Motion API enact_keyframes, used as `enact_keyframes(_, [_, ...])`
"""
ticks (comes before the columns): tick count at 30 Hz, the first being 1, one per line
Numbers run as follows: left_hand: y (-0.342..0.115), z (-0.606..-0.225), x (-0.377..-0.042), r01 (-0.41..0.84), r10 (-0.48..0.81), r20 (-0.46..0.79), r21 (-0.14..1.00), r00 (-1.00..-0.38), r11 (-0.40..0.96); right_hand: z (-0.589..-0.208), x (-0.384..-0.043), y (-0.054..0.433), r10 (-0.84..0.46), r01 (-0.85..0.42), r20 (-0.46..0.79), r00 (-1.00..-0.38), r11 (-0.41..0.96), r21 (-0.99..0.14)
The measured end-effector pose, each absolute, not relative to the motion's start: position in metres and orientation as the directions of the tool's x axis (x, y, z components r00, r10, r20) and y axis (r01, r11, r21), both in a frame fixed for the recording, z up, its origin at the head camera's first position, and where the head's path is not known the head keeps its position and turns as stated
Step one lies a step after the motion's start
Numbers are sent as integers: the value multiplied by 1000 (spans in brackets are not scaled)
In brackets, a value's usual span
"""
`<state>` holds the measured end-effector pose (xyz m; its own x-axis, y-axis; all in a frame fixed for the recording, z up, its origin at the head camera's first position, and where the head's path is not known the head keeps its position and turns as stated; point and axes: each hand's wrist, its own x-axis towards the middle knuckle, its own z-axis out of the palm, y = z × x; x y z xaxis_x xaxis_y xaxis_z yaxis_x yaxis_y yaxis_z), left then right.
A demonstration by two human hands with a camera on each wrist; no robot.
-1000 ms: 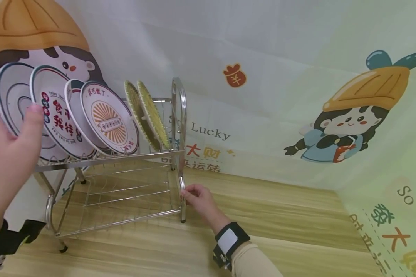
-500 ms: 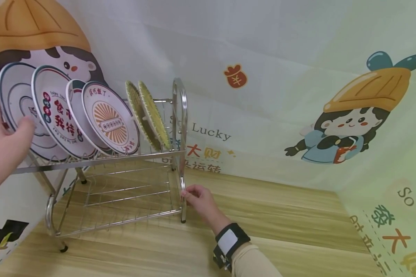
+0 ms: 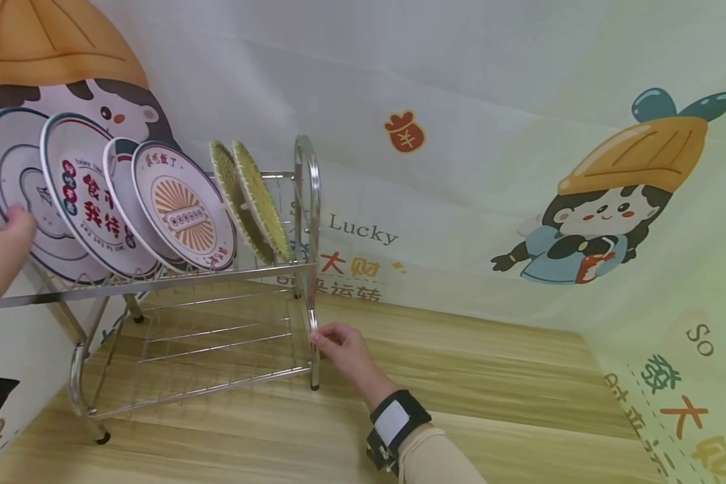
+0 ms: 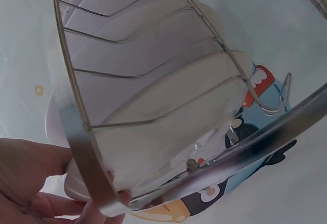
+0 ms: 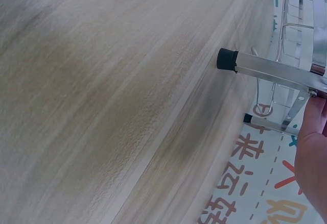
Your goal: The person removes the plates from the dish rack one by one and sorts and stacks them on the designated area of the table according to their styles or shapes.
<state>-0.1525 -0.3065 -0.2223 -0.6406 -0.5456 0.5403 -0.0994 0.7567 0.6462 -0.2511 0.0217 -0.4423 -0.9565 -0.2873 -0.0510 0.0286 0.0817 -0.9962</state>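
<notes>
A two-tier metal dish rack point(image 3: 199, 277) stands on the left, its upper tier filled with upright plates. My left hand point(image 3: 0, 259) pinches the leftmost plate point(image 3: 42, 195), a white one with dark rings, thumb on its face and fingers behind the edge. From below, the left wrist view has the fingers point(image 4: 51, 203) at the plate edge beside the rack's end. Low on the right, my right hand point(image 3: 351, 349) grips the rack's leg with thumb and fingertips; the right wrist view has this metal leg point(image 5: 276, 71) with its black foot.
Further right on the upper tier lean a plate with red characters point(image 3: 87, 191), a sunburst plate point(image 3: 187, 215) and two yellow-green woven-edged discs point(image 3: 260, 202). The lower tier point(image 3: 218, 329) is bare wire. A printed cloth point(image 3: 472, 168) hangs behind the wooden tabletop point(image 3: 490, 390).
My left hand has moved left, from in front of the plates to the leftmost plate's edge, and now pinches it. The right hand keeps its hold on the leg. The view shifts slightly.
</notes>
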Motion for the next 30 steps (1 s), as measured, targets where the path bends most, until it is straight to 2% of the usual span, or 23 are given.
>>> enact_keyframes(3, [-299, -216, -150, -124, -543, 484, 657, -686, 743, -441, -250, 22, -283, 38, -59, -957, 79, -996])
enact_keyframes(6, [-295, -212, -148, -155, -543, 461, 645, -703, 748, -440, -250, 22, -283, 43, -63, -957, 76, -996])
enact_keyframes(15, [-299, -215, -151, -95, -484, 614, 555, -623, 826, -441, -249, 22, -286, 31, -51, -957, 75, -997])
enact_keyframes(22, [-305, -216, -156, -138, -472, 612, 511, -634, 848, -442, -249, 22, -287, 20, -42, -957, 79, -997])
enact_keyframes(30, [-300, -214, -155, -128, -429, 662, 453, -615, 882, -444, -248, 22, -282, 20, -42, -959, 78, -997])
